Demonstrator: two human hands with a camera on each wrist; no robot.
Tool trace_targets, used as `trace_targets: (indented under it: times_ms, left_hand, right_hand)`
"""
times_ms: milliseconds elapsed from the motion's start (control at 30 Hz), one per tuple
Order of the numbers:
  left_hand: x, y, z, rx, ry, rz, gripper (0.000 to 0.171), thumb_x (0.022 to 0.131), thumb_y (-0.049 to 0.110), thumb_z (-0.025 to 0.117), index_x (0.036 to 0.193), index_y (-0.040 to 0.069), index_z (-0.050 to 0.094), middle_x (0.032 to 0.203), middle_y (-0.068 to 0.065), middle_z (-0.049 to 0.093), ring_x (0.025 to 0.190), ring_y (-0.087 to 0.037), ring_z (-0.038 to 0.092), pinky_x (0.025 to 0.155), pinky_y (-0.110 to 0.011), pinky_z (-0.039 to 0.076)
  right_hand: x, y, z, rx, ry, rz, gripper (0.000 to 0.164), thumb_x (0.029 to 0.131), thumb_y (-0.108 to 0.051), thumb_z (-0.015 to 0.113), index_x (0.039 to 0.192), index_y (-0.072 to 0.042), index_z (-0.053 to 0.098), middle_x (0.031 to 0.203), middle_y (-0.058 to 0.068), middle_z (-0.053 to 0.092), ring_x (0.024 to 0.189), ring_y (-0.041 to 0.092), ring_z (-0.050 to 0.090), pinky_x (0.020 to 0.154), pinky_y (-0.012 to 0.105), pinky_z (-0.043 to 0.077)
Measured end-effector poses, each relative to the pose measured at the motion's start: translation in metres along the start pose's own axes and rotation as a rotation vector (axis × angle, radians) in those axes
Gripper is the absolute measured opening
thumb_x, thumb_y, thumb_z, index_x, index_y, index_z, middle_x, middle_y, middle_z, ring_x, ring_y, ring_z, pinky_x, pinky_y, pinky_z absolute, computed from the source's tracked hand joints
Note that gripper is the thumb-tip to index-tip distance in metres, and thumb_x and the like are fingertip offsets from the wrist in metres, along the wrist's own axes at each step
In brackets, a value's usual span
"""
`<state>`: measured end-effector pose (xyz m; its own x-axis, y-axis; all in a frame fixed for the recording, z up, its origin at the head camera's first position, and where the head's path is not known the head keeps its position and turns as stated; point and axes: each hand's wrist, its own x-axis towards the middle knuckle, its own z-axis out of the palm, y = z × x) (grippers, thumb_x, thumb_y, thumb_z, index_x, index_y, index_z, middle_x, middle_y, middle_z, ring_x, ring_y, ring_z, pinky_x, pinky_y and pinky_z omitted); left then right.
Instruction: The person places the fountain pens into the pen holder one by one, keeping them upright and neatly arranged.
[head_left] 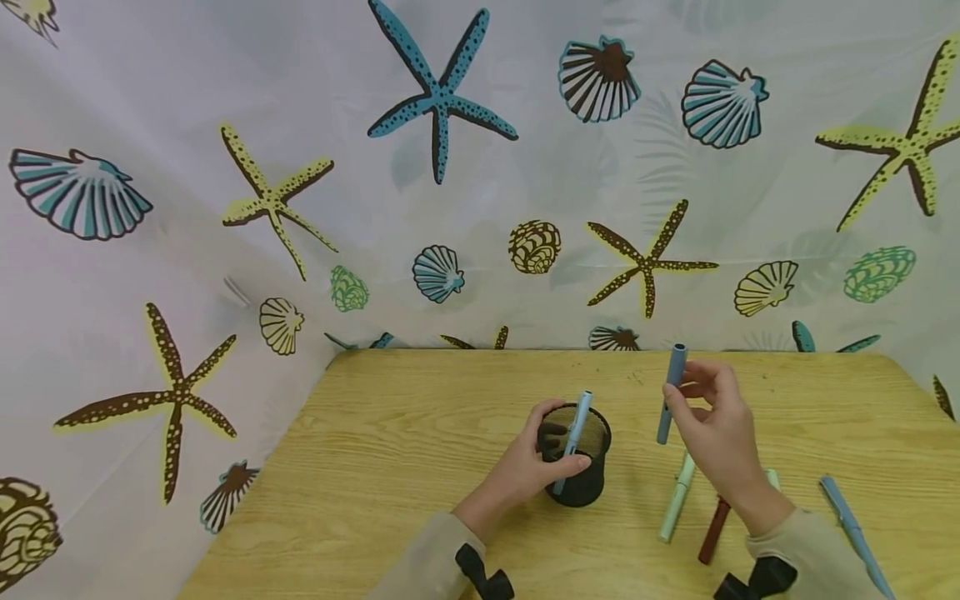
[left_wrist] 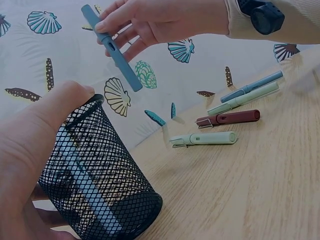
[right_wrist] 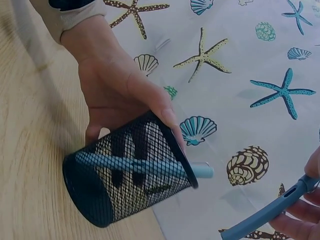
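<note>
My left hand (head_left: pixel 513 467) grips a black mesh pen cup (head_left: pixel 588 487), its thumb at the rim. Inside the cup a light blue pen (head_left: pixel 580 421) leans, its end sticking out above the rim; the mesh shows its length in the right wrist view (right_wrist: pixel 150 166). To the right of the cup, my right hand (head_left: pixel 723 433) pinches a darker blue pen (head_left: pixel 674 371) between thumb and fingers. That pen is held nearly upright in the air, apart from the cup. In the left wrist view the held pen (left_wrist: pixel 120 60) slants above the cup's rim level.
On the wooden table (head_left: pixel 405 433), right of the cup, lie a light green pen (head_left: pixel 677 500), a dark red pen (head_left: pixel 715 533) and a blue pen (head_left: pixel 851 525). Another pale green pen (left_wrist: pixel 245 99) lies among them. A curtain with printed shells (head_left: pixel 480 225) hangs behind the table.
</note>
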<state>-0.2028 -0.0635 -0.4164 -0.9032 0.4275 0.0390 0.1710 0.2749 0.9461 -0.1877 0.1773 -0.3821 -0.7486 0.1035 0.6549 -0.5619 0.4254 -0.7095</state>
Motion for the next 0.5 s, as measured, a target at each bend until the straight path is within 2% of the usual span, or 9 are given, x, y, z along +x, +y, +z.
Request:
trace_targets:
  times_ms: [267, 500]
  left_hand:
    - [0.016, -0.031, 0.003, 0.005, 0.008, -0.001, 0.075, 0.082, 0.038, 0.071, 0.141, 0.038, 0.024, 0.144, -0.011, 0.028, 0.125, -0.034, 0.038, 0.087, -0.050, 0.040]
    - [0.017, -0.035, 0.003, 0.017, 0.016, 0.013, 0.074, 0.081, 0.042, 0.070, 0.140, 0.042, 0.025, 0.145, -0.011, 0.027, 0.123, -0.031, 0.039, 0.088, -0.050, 0.040]
  right_hand:
    - [0.002, -0.039, 0.013, 0.094, 0.025, -0.029, 0.031, 0.085, 0.013, 0.057, 0.114, 0.013, 0.045, 0.101, 0.020, 0.053, 0.082, 0.010, 0.056, 0.065, 0.013, 0.047]
    - [0.003, -0.045, 0.025, 0.159, 0.030, -0.069, 0.033, 0.085, 0.013, 0.057, 0.115, 0.013, 0.043, 0.102, 0.020, 0.051, 0.083, 0.016, 0.057, 0.066, 0.015, 0.048]
